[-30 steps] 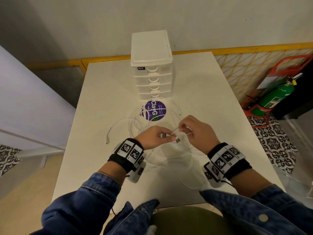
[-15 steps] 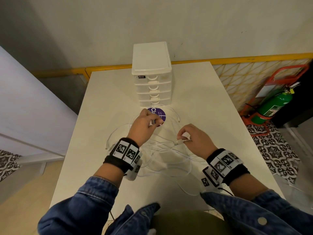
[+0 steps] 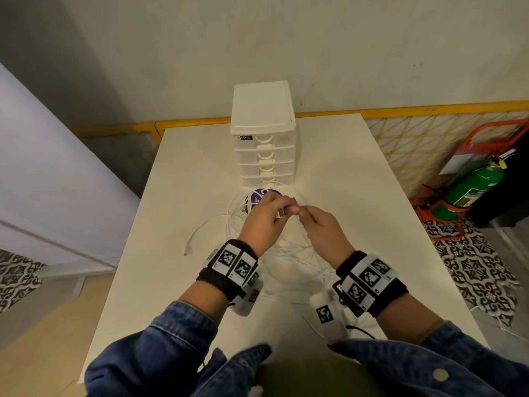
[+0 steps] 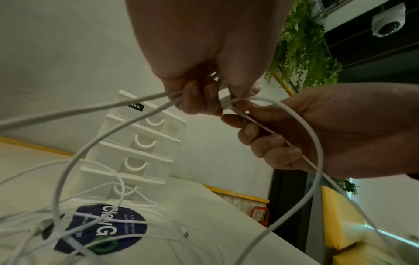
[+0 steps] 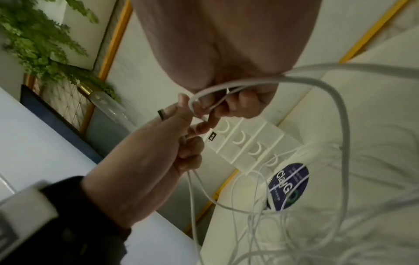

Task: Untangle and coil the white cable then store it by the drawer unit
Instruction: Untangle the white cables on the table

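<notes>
The white cable (image 3: 289, 253) lies in loose tangled loops on the white table (image 3: 183, 173), in front of the white drawer unit (image 3: 263, 133). One free end (image 3: 187, 250) rests at the left. My two hands meet above the tangle. The left hand (image 3: 282, 212) pinches a plug end of the cable (image 4: 225, 102) and grips two strands. The right hand (image 3: 303, 214) pinches the thin strand just beside that plug, and a thicker loop (image 5: 340, 125) hangs from its fingers (image 5: 238, 105).
A round purple sticker (image 3: 264, 194) lies under the loops right before the drawer unit (image 4: 145, 147). A green fire extinguisher (image 3: 472, 187) in a red stand sits on the floor at the right. A yellow rail (image 3: 429, 107) runs behind the table.
Half a second ago the hands were apart, the left near the purple sticker. Now they have come together again, farther forward over the sticker, both holding cable.
</notes>
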The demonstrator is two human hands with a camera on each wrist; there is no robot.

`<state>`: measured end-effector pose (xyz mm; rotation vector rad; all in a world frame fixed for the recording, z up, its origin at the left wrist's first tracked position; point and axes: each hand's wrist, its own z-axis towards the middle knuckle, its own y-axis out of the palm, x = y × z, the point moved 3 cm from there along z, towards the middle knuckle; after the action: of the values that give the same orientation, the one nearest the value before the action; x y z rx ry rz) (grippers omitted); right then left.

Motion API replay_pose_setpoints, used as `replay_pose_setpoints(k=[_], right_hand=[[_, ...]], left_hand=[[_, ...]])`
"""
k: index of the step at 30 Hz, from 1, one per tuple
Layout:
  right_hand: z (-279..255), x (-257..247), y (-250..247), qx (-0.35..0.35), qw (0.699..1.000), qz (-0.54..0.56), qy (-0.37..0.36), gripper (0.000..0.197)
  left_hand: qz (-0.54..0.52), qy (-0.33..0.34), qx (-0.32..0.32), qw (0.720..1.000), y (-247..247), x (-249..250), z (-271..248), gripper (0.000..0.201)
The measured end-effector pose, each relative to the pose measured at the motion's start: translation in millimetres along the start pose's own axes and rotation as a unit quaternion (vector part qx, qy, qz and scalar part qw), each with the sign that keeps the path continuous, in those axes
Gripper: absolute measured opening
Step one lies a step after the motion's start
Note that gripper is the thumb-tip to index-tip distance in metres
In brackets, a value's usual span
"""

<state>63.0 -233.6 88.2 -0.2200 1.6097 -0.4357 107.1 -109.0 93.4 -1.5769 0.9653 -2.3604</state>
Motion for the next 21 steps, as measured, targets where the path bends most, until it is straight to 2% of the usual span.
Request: replay_pose_setpoints(k=[3, 6, 9, 12, 14, 18, 21], right_hand=[[0, -1, 7, 0.002, 0.996, 0.083, 0.039, 0.03], [-4, -8, 12, -0.038, 0.98, 0.18, 0.068, 0.028], [-4, -10, 11, -0.06, 0.967, 0.236, 0.074, 0.027], [0, -8, 9, -0.041, 0.971, 0.229, 0.051, 0.027], [2, -8, 11, -0.037, 0.976, 0.212, 0.032, 0.023], [5, -13, 15, -0.032, 0.984, 0.174, -0.007, 0.022], [6, -19, 13, -0.051, 0.989, 0.131, -0.043, 0.02]], left_hand=[[-0.02, -0.016, 0.003, 1.0, -1, -2, -1, 0.016], [-0.038, -0.022, 0.012, 0.999, -3, -2, -3, 0.017], [-0.092, -0.011, 0.052, 0.994, -9, 4, -5, 0.021], [-0.238, -0.105, 0.071, 0.963, -16, 10, -3, 0.031], [-0.283, -0.157, 0.055, 0.945, -17, 9, -1, 0.03], [-0.304, -0.166, -0.009, 0.938, -11, 9, -2, 0.04], [-0.312, -0.164, 0.026, 0.935, -15, 12, -3, 0.036]])
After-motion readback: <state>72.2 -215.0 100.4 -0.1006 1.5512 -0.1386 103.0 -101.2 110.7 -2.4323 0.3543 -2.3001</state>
